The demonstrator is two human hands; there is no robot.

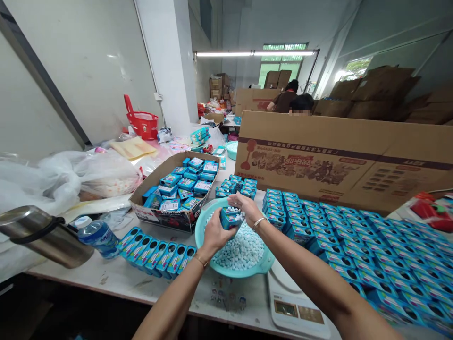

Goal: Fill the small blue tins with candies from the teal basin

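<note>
My left hand (216, 232) is wrapped round a small blue box (229, 218) above a turquoise basin (204, 236). White candy pieces (239, 250) fill much of the basin. Against the right side of the box, my right hand (247, 210) is cupped, with white pieces between its palm and the box. Its fingertips reach over the box top. A row of blue boxes with dark round openings (155, 255) stands left of the basin, and many more blue boxes (368, 255) stand in rows on the right.
A carton of blue boxes (166, 218) sits behind left. A white scale (300, 307) is beside the basin. A bottle (99, 237) and steel flask (46, 236) lie left. A large cardboard sheet (339, 160) stands behind; people (288, 99) are beyond it.
</note>
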